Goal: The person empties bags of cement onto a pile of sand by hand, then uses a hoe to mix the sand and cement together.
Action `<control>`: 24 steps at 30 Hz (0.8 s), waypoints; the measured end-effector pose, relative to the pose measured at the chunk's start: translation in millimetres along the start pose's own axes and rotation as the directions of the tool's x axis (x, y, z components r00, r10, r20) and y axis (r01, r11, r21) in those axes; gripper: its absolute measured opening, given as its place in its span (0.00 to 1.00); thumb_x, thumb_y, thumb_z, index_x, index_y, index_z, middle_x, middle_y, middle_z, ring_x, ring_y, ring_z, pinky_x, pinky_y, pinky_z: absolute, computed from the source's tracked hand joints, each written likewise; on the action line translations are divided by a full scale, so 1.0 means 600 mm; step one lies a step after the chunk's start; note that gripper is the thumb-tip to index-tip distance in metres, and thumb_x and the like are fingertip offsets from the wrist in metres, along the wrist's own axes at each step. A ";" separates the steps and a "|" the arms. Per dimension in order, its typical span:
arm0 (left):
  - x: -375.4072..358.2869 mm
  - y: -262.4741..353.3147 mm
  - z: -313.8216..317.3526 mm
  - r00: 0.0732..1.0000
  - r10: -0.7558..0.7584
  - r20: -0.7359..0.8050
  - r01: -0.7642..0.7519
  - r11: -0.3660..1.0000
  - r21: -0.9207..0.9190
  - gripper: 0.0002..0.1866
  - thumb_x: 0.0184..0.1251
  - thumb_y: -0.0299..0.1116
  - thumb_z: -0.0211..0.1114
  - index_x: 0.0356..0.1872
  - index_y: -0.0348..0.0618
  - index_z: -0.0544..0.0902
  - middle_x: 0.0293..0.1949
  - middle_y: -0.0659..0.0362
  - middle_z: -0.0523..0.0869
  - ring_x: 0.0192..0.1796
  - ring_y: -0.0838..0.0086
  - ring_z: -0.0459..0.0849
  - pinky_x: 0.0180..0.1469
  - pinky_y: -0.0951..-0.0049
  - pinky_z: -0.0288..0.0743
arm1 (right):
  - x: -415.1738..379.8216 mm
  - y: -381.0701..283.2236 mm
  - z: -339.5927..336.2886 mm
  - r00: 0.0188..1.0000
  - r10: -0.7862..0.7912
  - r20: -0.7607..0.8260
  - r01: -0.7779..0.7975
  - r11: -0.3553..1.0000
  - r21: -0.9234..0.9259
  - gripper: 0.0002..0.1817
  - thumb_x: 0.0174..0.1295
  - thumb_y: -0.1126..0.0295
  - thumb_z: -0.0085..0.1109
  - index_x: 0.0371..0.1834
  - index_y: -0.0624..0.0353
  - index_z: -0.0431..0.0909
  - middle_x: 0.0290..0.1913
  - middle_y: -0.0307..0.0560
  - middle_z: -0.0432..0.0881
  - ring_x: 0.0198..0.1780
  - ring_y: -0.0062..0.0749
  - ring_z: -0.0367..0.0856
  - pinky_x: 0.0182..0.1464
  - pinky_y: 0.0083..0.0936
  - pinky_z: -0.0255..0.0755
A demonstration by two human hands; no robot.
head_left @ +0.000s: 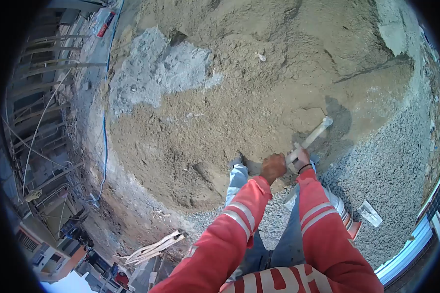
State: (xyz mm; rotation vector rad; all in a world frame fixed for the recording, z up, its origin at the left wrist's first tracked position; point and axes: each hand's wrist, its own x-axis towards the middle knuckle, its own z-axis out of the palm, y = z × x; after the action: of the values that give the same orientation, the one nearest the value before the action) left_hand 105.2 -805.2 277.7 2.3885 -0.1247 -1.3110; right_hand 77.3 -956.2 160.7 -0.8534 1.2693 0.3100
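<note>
My left hand (273,167) is closed round the pale wooden handle of a hoe (317,133). Farther along the same handle, my right hand (301,157) is wrapped round it too, a dark band on the wrist. The handle slants up and right, ending in a rounded whitish socket over the sand; I cannot make out the blade. Beneath it lies the broad pile of brown sand (259,105), with a dark shadow by the hoe's end. A patch of grey powder (164,66) covers part of the sand at upper left.
Grey gravel (376,171) spreads along the right. A clear plastic piece (369,213) and a bucket (353,227) are near my right leg. A blue hose (105,146) runs down the left side. Wooden sticks (154,246) lie at lower left, below wooden scaffolding (44,97).
</note>
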 end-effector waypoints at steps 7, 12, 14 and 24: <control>-0.283 -0.346 -0.221 0.994 0.086 -0.062 -0.091 0.992 -0.084 0.17 0.54 0.40 0.65 0.42 0.41 0.81 0.38 0.45 0.85 0.42 0.50 0.85 0.45 0.53 0.77 | 0.042 0.062 0.143 0.969 0.151 0.195 -0.179 0.975 0.131 0.13 0.61 0.59 0.58 0.33 0.54 0.66 0.26 0.40 0.72 0.30 0.33 0.76 0.38 0.35 0.75; -0.605 -0.674 -0.352 0.981 -0.152 -0.124 0.162 0.984 0.070 0.09 0.49 0.38 0.65 0.29 0.48 0.79 0.25 0.54 0.84 0.32 0.51 0.84 0.35 0.51 0.75 | -0.306 0.332 0.466 0.789 0.551 0.271 -0.580 0.814 0.034 0.06 0.59 0.64 0.60 0.36 0.51 0.75 0.36 0.37 0.82 0.43 0.33 0.82 0.54 0.36 0.72; -0.724 -0.757 -0.376 0.917 -0.371 -0.146 0.394 0.901 0.183 0.11 0.45 0.34 0.67 0.34 0.49 0.84 0.26 0.53 0.86 0.33 0.53 0.85 0.37 0.54 0.78 | -0.406 0.421 0.537 0.617 0.652 0.440 -0.722 0.692 -0.012 0.09 0.60 0.68 0.61 0.40 0.55 0.75 0.43 0.41 0.82 0.50 0.35 0.80 0.59 0.39 0.70; -0.730 -0.612 -0.159 0.992 -0.031 -0.126 0.047 0.991 0.122 0.21 0.55 0.49 0.70 0.44 0.48 0.81 0.30 0.47 0.85 0.34 0.44 0.83 0.36 0.49 0.77 | -0.411 0.347 0.316 0.811 0.483 0.331 -0.499 0.866 -0.039 0.16 0.64 0.62 0.58 0.50 0.59 0.73 0.46 0.48 0.80 0.50 0.39 0.79 0.52 0.39 0.74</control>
State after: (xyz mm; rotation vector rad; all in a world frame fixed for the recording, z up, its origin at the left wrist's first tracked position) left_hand -101.5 -322.9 523.0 2.5831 -0.1279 -1.2005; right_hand 2.9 -624.4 316.4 -0.3880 1.1561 0.8022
